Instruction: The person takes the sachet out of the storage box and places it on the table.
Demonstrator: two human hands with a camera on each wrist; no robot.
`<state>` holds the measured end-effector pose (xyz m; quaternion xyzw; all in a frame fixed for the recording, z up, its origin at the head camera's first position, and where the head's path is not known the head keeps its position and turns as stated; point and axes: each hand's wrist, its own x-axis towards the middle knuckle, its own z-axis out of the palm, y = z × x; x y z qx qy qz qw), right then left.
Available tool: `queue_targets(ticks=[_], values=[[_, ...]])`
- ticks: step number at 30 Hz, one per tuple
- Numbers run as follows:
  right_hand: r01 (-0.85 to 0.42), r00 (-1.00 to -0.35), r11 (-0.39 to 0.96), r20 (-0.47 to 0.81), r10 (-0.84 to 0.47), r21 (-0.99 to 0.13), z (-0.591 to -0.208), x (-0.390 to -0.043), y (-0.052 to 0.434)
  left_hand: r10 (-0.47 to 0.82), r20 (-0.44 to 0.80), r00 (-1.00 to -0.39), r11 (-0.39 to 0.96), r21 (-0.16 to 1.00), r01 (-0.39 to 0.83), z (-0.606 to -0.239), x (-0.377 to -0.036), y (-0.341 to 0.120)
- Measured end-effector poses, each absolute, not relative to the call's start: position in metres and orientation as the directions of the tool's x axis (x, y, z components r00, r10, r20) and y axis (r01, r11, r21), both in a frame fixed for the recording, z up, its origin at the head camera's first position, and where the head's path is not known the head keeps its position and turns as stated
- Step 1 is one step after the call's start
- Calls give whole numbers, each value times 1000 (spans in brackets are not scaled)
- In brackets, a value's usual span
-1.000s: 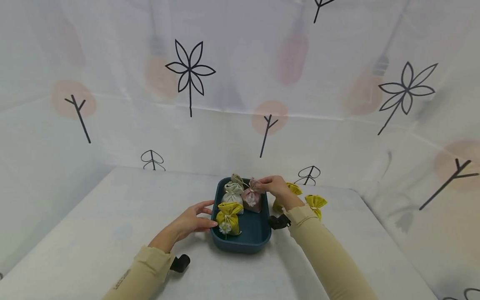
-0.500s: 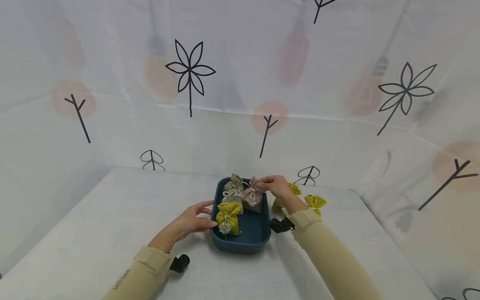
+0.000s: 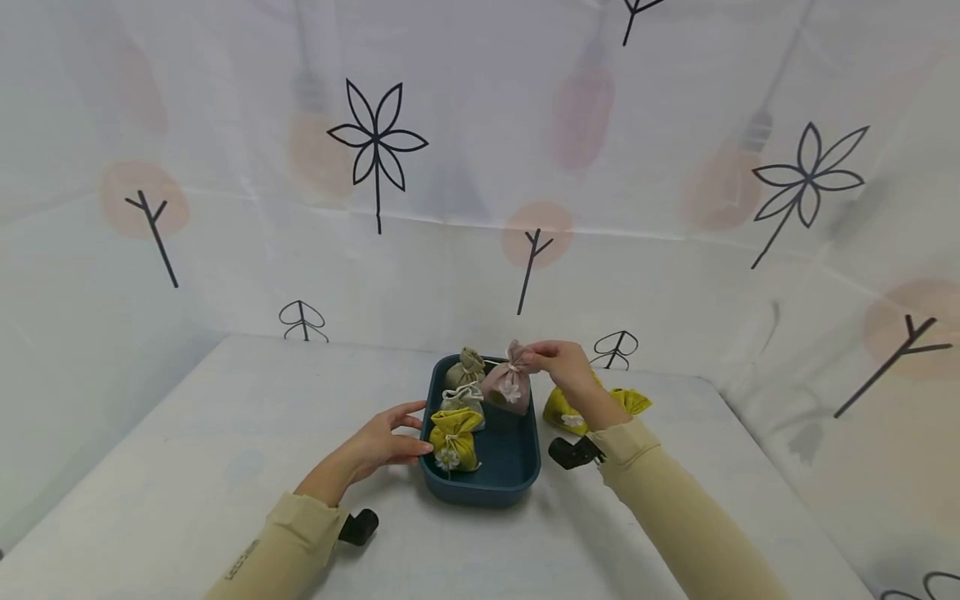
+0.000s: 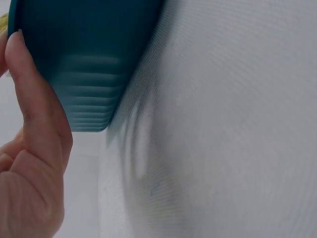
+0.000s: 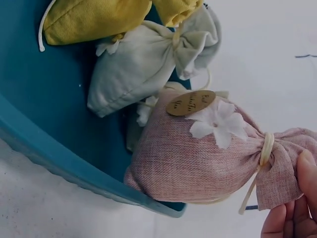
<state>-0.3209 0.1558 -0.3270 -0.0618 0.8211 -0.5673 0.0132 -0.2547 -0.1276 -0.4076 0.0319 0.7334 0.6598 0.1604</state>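
My right hand (image 3: 572,373) pinches the gathered neck of a pink drawstring pouch (image 3: 504,392). This pouch, with a white flower and a small oval tag, tilts over the far right part of a dark teal bin (image 3: 491,500). In the right wrist view, its bottom overlaps the bin's rim; whether they touch I cannot tell. My left hand (image 3: 378,440) rests with extended fingers against the bin's left side, the thumb at the rim. Inside the bin, along the left, are a yellow pouch (image 3: 459,440), a pale grey-green pouch (image 3: 463,402) and an olive pouch (image 3: 462,369).
Yellow pouches (image 3: 558,410) lie on the white table (image 3: 225,467) right of the bin, partly hidden by my right hand and forearm. A white patterned cloth (image 3: 450,275) hangs behind the table. Black wrist cameras (image 3: 358,527) sit below both wrists.
My right hand has lifted the pink pouch slightly, and it now tilts more. The pale grey-green pouch's top has slumped, showing more of the olive one. My left hand stays put.
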Motion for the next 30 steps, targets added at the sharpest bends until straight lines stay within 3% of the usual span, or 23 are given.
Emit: queue_targets(ticks=[30], values=[[-107,-994,378,102,-33,-920,-308,-276,182,249,-186,-950,147,977,-153,-408,-254,-128]])
